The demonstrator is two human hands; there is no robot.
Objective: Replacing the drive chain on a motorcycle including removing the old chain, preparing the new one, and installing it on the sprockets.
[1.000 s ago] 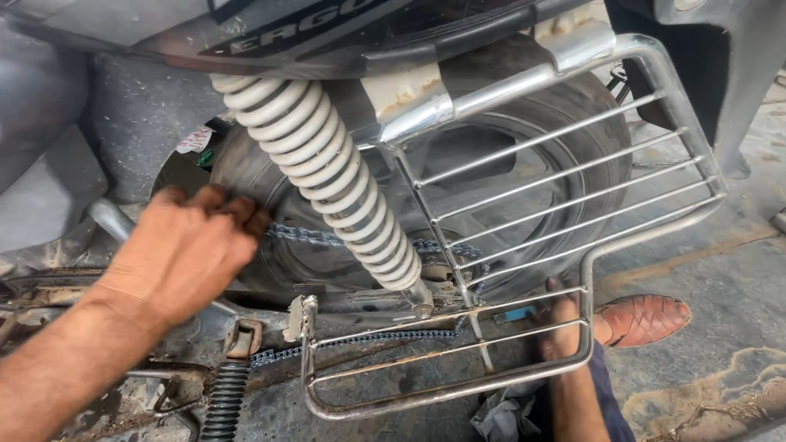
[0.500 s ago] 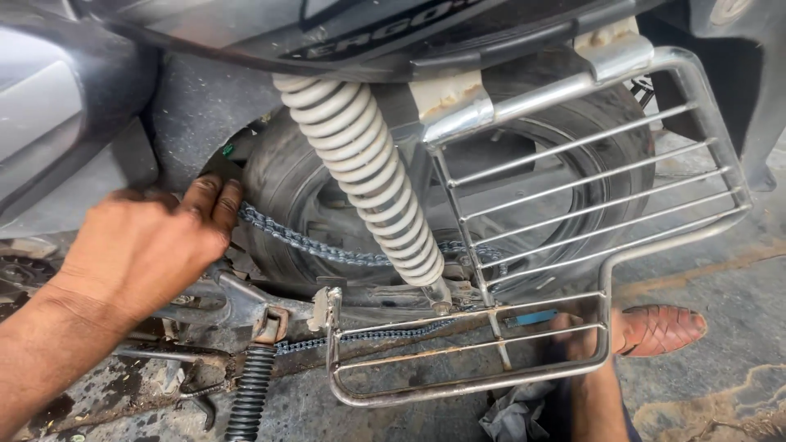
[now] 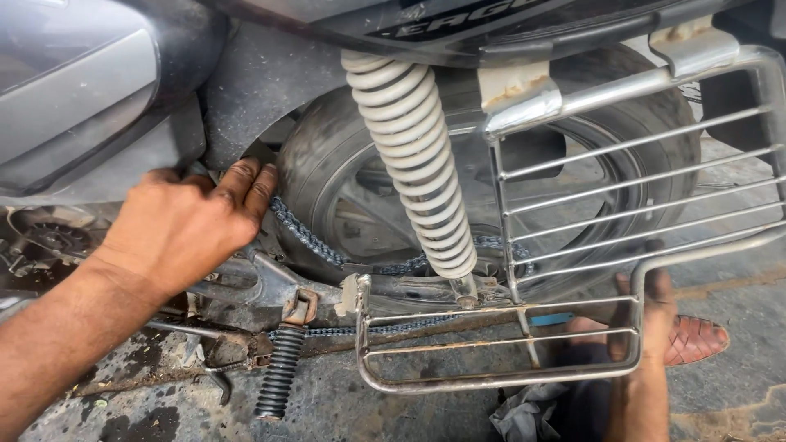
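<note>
**Rear wheel and drive chain: hands at the chain run and the guard**

The left hand [image 3: 184,225] lies flat against the front of the rear tyre [image 3: 315,176], fingers nearly straight and close together, tips pressed at the dark gap under the mudguard. It grips nothing that can be seen; the drive chain [image 3: 307,237] emerges just below its fingertips and runs back along the wheel toward the hub.

The right hand [image 3: 651,315] is behind the lower rear corner of the chrome guard rack [image 3: 573,188], fingers pointing up by the upright bar. Whether they close on the bar cannot be told.

The ribbed white shock absorber [image 3: 413,155] crosses the wheel diagonally. A black footrest [image 3: 278,372] hangs below the frame. A sandalled foot [image 3: 696,340] rests on the concrete floor [image 3: 737,409].
</note>
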